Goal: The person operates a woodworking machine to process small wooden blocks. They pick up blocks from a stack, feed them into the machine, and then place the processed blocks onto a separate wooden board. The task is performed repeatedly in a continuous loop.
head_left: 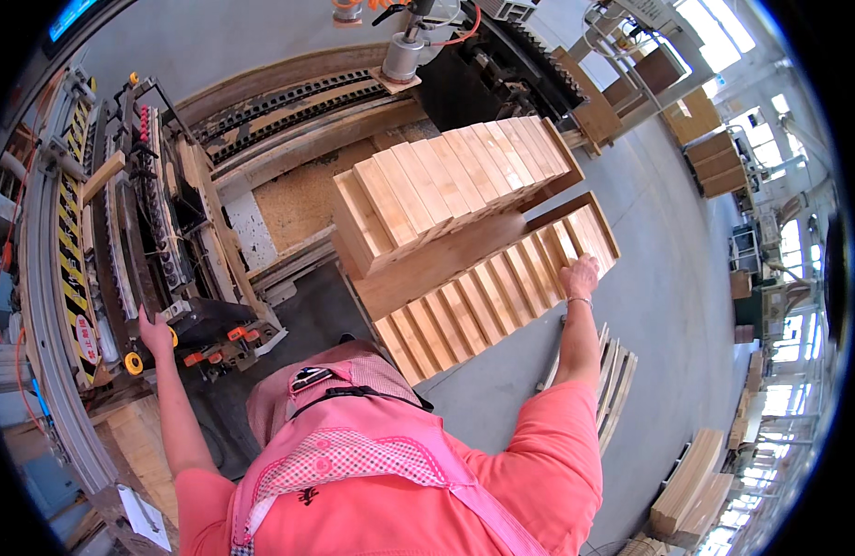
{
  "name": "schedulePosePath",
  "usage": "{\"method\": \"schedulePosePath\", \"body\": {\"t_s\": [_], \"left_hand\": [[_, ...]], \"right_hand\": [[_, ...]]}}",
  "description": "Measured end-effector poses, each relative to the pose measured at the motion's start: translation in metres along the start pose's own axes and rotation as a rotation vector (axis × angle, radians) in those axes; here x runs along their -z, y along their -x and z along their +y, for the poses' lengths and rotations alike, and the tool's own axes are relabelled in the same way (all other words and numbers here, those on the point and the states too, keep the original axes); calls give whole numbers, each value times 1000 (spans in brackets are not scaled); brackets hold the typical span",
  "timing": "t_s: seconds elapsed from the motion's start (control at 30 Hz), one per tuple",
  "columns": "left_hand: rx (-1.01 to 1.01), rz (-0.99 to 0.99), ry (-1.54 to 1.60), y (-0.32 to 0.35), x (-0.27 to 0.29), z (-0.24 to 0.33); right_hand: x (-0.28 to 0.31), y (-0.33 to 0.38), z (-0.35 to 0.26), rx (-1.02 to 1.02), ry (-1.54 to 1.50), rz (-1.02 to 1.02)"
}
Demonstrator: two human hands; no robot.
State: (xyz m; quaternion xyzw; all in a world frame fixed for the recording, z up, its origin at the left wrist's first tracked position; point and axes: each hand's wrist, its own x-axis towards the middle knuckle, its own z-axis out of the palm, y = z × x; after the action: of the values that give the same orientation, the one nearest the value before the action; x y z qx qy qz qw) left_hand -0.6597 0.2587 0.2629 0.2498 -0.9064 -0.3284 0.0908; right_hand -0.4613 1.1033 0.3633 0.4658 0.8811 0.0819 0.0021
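My right hand reaches out to the right, its fingers curled over the end of a light wooden board in the nearer row. That row of boards stands side by side on a wooden pallet cart, the tops stepped. Just behind it is a second, taller row of boards. On the left, my left hand is at the near end of the machine's rail, with a finger stretched out and no board in it. Whether it touches the rail is hard to see.
A long machine with chains and rollers runs along the left, edged by yellow-black striped tape. A suction-like metal cylinder hangs at the back. Curved slats lie on the floor at right, near stacked planks.
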Motion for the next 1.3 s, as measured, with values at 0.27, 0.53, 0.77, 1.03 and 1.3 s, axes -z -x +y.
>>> {"method": "schedulePosePath", "body": {"t_s": [0.27,0.53,0.77,1.03,1.3], "left_hand": [[-25,65,81,2,-5,1],[-7,47,120,9,-8,2],[-98,11,196,26,-2,21],[-28,-22,190,35,10,38],[-80,17,314,38,17,35]], "right_hand": [[4,17,-5,92,-23,82],[71,106,-93,481,-329,459],[154,188,-281,939,-460,289],[190,241,-549,1503,-582,215],[200,303,-834,1846,-566,213]]}}
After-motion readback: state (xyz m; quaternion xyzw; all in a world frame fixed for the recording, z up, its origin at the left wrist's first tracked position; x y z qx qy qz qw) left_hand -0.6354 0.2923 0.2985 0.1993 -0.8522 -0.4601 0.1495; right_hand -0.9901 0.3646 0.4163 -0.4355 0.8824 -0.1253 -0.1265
